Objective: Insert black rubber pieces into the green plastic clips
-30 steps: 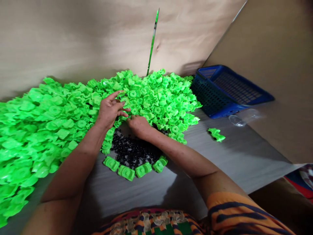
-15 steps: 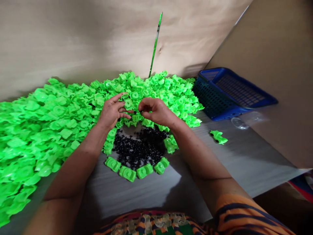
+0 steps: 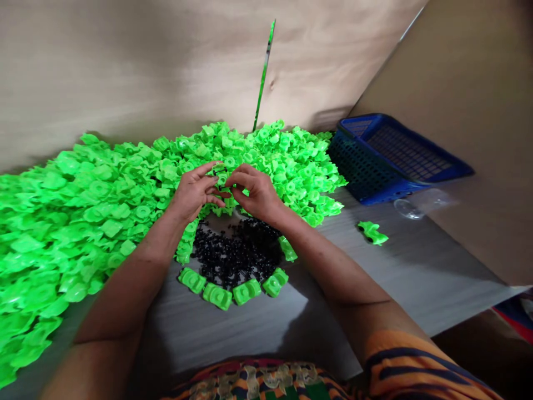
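Note:
My left hand [image 3: 192,193] pinches a small green toy car body [image 3: 221,176], its underside turned up. A black wheel axle [image 3: 219,171] lies across the far end of that car. The fingers of my right hand [image 3: 257,194] are closed at the car's near end, on a second black wheel axle [image 3: 221,188], mostly hidden by the fingertips. Below both hands lies a heap of black wheel axles [image 3: 235,250]. Several green toy cars [image 3: 217,296] stand in a curved line round its near side.
A large pile of green car bodies [image 3: 104,205] spreads along the wall. To the right sit a blue plastic basket [image 3: 375,161], a clear plastic piece [image 3: 410,209] and one lone green car [image 3: 372,233] on the grey table [image 3: 420,266]. A thin green strip [image 3: 263,78] rises behind the pile.
My right hand has moved slightly left, bringing its wheel axle from beside the green car onto the car's near end. The left hand has tilted the car a little.

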Motion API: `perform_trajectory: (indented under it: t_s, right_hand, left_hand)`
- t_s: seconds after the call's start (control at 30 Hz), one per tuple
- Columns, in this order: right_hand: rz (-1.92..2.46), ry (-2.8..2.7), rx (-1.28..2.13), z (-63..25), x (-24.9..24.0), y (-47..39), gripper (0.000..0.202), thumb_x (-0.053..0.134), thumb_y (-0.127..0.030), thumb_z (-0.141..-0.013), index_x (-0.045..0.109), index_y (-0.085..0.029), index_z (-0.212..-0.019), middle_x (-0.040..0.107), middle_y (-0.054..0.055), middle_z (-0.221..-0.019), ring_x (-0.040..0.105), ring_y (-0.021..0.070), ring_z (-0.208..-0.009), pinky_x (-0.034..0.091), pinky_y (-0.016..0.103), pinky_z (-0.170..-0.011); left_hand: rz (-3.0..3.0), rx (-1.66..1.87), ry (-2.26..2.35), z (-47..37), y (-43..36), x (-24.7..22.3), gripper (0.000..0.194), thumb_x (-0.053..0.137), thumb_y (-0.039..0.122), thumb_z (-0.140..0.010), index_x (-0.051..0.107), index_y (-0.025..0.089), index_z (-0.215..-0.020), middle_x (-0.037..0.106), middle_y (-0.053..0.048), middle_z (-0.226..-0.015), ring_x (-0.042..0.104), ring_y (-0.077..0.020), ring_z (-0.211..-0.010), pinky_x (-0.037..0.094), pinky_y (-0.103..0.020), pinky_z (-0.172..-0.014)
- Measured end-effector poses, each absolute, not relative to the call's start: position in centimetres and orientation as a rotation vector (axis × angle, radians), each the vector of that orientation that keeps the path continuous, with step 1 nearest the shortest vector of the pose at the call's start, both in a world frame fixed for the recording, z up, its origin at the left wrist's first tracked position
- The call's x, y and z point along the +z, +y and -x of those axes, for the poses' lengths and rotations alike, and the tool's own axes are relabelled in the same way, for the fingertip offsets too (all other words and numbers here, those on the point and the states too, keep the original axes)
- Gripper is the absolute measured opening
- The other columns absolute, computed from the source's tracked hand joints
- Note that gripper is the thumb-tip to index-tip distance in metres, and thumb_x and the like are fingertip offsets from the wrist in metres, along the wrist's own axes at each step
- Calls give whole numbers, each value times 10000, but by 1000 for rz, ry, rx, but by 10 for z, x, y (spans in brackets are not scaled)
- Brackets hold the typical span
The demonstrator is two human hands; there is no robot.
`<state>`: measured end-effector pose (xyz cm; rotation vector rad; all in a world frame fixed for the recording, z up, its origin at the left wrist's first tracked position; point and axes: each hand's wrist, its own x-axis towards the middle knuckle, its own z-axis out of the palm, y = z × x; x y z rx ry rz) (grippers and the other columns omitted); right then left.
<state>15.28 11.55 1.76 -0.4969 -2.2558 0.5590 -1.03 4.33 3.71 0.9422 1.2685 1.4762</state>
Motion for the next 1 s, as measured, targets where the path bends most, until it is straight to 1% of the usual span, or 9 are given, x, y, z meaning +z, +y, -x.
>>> perform_trajectory:
  t_s: [0.13, 0.27, 0.37, 0.47, 0.57, 0.63, 0.73, 0.83, 1.0]
  right_hand:
    - [468, -2254, 526, -152, 13, 116, 252, 487, -89, -936, 720, -177, -979, 632, 63, -1016, 597, 173, -906, 461, 296, -827]
    - [475, -2256, 532, -151, 12, 116, 239, 490, -85, -929, 705, -182, -967, 612, 55, -1002, 582, 173, -894, 454, 299, -828]
    - [498, -2249, 542, -151, 13, 115, 235, 488, -82, -925, 697, -184, -957, 607, 54, -997, 579, 173, -893, 452, 300, -828]
    - [507, -2237, 542, -151, 15, 113, 220, 493, -79, -920, 682, -188, -940, 610, 48, -984, 584, 171, -894, 456, 296, -821]
    - [476, -2194, 539, -151, 15, 113, 208, 500, -64, -905, 661, -192, -932, 613, 35, -953, 574, 154, -840, 460, 284, -785]
    - [451, -2143, 547, -152, 14, 114, 195, 510, -59, -886, 642, -194, -933, 611, 24, -930, 560, 138, -789, 456, 275, -750]
    - [474, -2066, 639, -151, 12, 116, 125, 560, -96, -870, 603, -203, -918, 600, -3, -874, 535, 116, -716, 444, 262, -692]
    - [520, -1994, 816, -150, 8, 119, 58, 625, -184, -876, 575, -213, -876, 583, -27, -788, 520, 109, -676, 439, 259, -654]
    - [511, -1932, 1000, -149, 1, 125, 91, 659, -258, -877, 588, -213, -841, 610, -23, -768, 562, 119, -711, 483, 281, -703]
  left_hand:
    - [-939, 1474, 1247, 10, 42, 38, 544, 740, 204, -743, 725, 138, -1284, 719, -10, -755, 698, -160, -570, 603, -270, -482]
    - [-951, 1483, 1217, 10, 41, 38, 537, 777, 217, -723, 736, 148, -1254, 717, 1, -751, 703, -163, -580, 602, -264, -480]
    - [-992, 1480, 1185, 12, 41, 36, 626, 845, 219, -663, 725, 140, -1273, 672, 29, -697, 712, -172, -601, 608, -262, -493]
    - [-1035, 1479, 1156, 15, 42, 34, 720, 899, 211, -602, 710, 132, -1293, 650, 48, -680, 696, -159, -599, 615, -259, -505]
    - [-1050, 1479, 1136, 16, 42, 33, 763, 931, 229, -590, 696, 139, -1311, 659, 54, -698, 701, -153, -613, 620, -253, -519]
    - [-1058, 1471, 1123, 17, 43, 32, 795, 952, 247, -589, 684, 138, -1330, 671, 50, -717, 724, -168, -640, 625, -257, -529]
    - [-1077, 1459, 1107, 19, 43, 31, 850, 980, 285, -588, 670, 123, -1363, 701, 24, -751, 752, -198, -678, 636, -274, -538]
    - [-1102, 1463, 1100, 21, 43, 30, 868, 985, 307, -603, 666, 127, -1391, 715, 10, -776, 761, -206, -692, 643, -285, -547]
    - [-1142, 1455, 1123, 23, 43, 29, 841, 963, 309, -646, 662, 145, -1414, 685, 30, -743, 752, -188, -666, 644, -278, -559]
